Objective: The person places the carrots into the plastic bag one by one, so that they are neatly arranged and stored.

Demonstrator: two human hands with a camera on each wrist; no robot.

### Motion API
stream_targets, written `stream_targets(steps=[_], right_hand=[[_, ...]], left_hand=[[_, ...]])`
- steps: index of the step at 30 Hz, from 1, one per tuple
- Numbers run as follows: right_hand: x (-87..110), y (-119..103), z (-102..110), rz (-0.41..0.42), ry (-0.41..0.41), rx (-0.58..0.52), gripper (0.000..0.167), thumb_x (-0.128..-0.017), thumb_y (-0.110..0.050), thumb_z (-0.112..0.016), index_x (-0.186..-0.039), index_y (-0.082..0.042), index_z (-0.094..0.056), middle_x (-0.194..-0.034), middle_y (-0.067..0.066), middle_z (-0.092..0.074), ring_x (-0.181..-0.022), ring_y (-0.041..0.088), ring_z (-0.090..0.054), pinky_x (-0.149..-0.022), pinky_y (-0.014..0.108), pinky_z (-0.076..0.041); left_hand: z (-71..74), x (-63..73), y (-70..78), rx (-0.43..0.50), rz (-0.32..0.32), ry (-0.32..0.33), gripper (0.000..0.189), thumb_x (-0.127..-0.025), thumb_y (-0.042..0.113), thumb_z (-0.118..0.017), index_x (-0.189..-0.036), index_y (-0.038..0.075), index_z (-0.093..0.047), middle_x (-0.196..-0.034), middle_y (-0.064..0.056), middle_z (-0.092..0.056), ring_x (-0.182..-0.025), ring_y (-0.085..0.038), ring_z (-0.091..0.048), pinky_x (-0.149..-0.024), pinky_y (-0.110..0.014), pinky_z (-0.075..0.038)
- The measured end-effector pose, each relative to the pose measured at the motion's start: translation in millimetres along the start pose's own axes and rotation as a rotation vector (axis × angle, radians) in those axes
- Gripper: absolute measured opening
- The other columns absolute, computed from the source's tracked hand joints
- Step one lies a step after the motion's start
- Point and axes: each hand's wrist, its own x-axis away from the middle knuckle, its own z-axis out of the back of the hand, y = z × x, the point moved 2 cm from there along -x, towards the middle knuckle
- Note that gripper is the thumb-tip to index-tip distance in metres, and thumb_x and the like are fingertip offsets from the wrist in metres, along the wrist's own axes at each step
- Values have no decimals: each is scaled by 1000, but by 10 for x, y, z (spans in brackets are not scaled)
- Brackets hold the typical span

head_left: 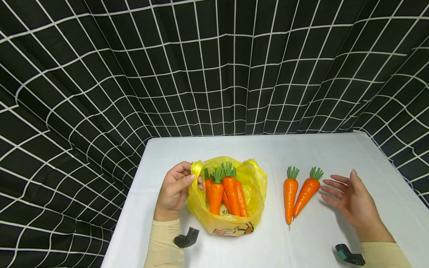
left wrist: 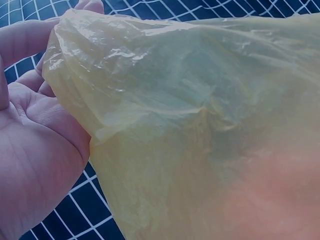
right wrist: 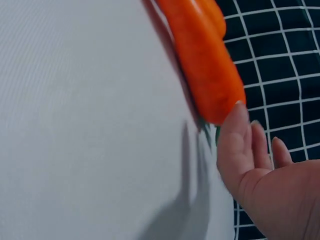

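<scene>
My left hand [head_left: 175, 190] pinches the left handle of a yellow plastic bag [head_left: 201, 219] between thumb and fingers. Several orange carrots [head_left: 216, 197] with green tops stand upright inside the open bag. In the left wrist view, the thin, see-through bag [left wrist: 165, 115] fills most of the picture, and the carrots in it are only a blur. Two more carrots lie side by side on the table to the right: a left one [head_left: 290, 197] and a slanted one [head_left: 306, 195]. My right hand [head_left: 350, 197] is just right of the slanted carrot, fingers extended, holding nothing.
A white cloth covers the table [head_left: 254, 253]. Behind it and along the sides hangs a black curtain [head_left: 231, 78] with a white grid. A small dark device sits at each wrist, one by the left sleeve [head_left: 165, 242] and one by the right sleeve [head_left: 383, 255].
</scene>
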Motion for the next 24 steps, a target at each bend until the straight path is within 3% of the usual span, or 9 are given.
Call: stream_targets(steps=[7, 19, 24], right_hand=[[-27, 94, 59, -63, 61, 83, 53, -115, -59, -37, -134, -14, -54, -117, -2, -70, -102, 19, -74, -75, 45, -68], [-118, 128, -41, -117, 29, 142, 61, -113, -62, -38, -142, -9, -45, -121, -1, -63, -104, 18, -70, -80, 45, -67], [-169, 149, -127, -134, 52, 198, 62, -112, -63, -40, -142, -9, -46, -126, 3, -58, -105, 18, -67, -81, 44, -67]], left_hand=[[10, 8, -1, -13, 6, 20, 35, -101, -14, -39, -111, 7, -67, -92, -10, -71, -78, -20, -71, -76, -30, -64], [15, 8, -1, -12, 8, 25, 36, -101, -14, -40, -112, 7, -67, -93, -9, -71, -79, -19, -71, -76, -30, -64], [15, 11, -2, -13, 6, 22, 36, -101, -14, -39, -111, 7, -67, -93, -9, -71, -79, -19, -71, -76, -29, -64]])
